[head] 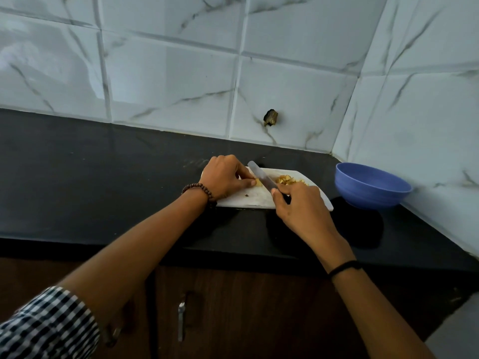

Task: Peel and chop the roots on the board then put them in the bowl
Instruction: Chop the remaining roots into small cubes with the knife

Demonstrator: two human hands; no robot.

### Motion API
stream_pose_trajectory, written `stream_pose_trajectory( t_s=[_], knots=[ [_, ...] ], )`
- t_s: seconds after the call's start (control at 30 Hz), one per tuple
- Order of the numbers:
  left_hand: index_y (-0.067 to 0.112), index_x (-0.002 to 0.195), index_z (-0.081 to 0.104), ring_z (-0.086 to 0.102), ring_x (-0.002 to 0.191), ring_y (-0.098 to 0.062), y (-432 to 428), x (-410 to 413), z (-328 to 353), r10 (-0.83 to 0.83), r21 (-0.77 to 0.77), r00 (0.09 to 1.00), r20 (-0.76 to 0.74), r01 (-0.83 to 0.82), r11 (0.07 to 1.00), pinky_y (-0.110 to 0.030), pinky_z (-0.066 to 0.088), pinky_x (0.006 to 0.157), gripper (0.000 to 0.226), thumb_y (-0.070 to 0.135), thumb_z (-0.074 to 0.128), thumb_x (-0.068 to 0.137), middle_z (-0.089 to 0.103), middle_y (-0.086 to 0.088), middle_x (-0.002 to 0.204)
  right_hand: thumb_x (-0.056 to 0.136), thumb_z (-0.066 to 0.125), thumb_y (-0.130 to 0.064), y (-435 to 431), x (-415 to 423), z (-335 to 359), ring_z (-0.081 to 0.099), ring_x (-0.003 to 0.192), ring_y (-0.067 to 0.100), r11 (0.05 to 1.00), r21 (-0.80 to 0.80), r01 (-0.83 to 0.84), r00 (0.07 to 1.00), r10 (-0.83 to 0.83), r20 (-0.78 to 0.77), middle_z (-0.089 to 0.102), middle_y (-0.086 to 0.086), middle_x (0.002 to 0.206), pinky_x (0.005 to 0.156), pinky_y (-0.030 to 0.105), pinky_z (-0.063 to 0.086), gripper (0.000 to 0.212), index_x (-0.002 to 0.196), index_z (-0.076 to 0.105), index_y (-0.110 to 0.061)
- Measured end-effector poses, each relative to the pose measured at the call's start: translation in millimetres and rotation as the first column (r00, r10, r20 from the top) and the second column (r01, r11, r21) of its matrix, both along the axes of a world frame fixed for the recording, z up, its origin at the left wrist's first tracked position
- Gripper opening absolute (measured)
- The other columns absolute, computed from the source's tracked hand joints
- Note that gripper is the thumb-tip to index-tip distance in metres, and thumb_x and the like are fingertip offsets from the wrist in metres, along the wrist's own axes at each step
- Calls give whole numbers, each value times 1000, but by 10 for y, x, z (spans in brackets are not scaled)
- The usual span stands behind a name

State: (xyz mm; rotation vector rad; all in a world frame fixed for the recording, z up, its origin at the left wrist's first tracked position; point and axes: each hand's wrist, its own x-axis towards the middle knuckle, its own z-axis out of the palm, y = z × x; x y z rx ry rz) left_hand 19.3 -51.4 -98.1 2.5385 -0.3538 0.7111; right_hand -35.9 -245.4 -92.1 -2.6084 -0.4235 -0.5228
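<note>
A person's left hand (225,178) pinches a pale root piece (258,182) on the white cutting board (248,198), while the right hand (298,203) grips a knife (260,178) against it. Chopped pieces (289,180) lie at the board's far right, and the blue bowl (372,185) stands just right of the board.

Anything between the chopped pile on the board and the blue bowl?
Nothing visible: only bare counter lies between the board and the bowl. The right hand, gripping the knife, is near the chopped pile but off that path.
</note>
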Motion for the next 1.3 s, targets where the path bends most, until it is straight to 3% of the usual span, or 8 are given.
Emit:
stream_pose_trajectory(
  t_s=[0.1, 0.27, 0.57, 0.73, 0.87, 1.0, 1.13, 1.3],
  knots=[
    [30, 90, 78, 63, 76, -9, 8, 12, -11, -9, 2, 1000, 10, 9, 1000, -21, 45, 71, 16, 43, 73, 81, 74, 10, 85, 99, 49, -38, 86, 78, 38, 61, 83, 21, 998, -61, 20, 1000, -21, -14, 67, 7, 95, 70, 34, 51, 33, 110, 71, -16],
    [38, 89, 77, 61, 72, -6, 22, 22, -37, 20, 19, 1000, 22, -21, 1000, -23, 48, 66, 16, 49, 69, 82, 73, 14, 81, 99, 50, -31, 171, 38, 167, 55, 75, 23, 980, -189, 63, 997, -70, -30, 57, 8, 89, 62, 33, 40, 23, 90, 58, -11],
    [41, 110, 69, 53, 80, -4, -72, -24, -40, -2, 161, 999, 41, -5, 987, -32, 40, 82, 28, 54, 58, 88, 70, 18, 93, 101, 49, -30, 65, -203, 205, 53, 81, 19, 961, -266, 71, 994, -89, -58, 58, 7, 104, 66, 33, 41, 24, 113, 59, -11],
    [38, 109, 70, 52, 90, -8, -107, -15, -69, 27, 184, 999, 35, -33, 982, -29, 32, 81, 26, 49, 55, 92, 65, 15, 100, 102, 47, -37, 10, -284, 137, 59, 86, 18, 951, -295, 93, 987, -128, -99, 55, 5, 96, 69, 31, 43, 30, 112, 63, -14],
    [37, 112, 68, 54, 98, -11, -65, -13, -63, 50, 169, 999, 8, -50, 984, -29, 31, 81, 28, 48, 50, 94, 66, 13, 108, 102, 47, -38, -78, -425, 178, 56, 77, 12, 943, -323, 80, 987, -121, -108, 55, 2, 89, 68, 27, 44, 31, 115, 64, -17],
    [35, 126, 60, 51, 104, -11, -94, -75, -34, 25, 251, 1000, -9, -22, 968, -32, 32, 85, 34, 46, 44, 97, 63, 12, 110, 100, 50, -37, -259, -527, 285, 55, 72, 9, 969, -239, 54, 986, -89, -139, 58, 0, 88, 62, 23, 44, 32, 122, 66, -21],
    [32, 117, 64, 44, 92, -5, -102, -87, -29, 18, 224, 1000, -5, -16, 974, -29, 26, 81, 29, 43, 47, 95, 62, 13, 106, 98, 54, -39, -378, -482, 200, 56, 70, 6, 999, 6, 53, 996, -52, -79, 62, 1, 95, 55, 15, 39, 36, 131, 63, -27],
    [28, 111, 64, 51, 107, -12, -60, -82, 17, 144, 130, 986, 84, -154, 979, -33, 29, 90, 25, 38, 47, 96, 63, 10, 109, 97, 56, -42, -342, -345, 40, 64, 65, 14, 963, 269, 27, 998, -13, -55, 67, 0, 76, 58, 29, 54, 35, 124, 68, -22]
  ],
)
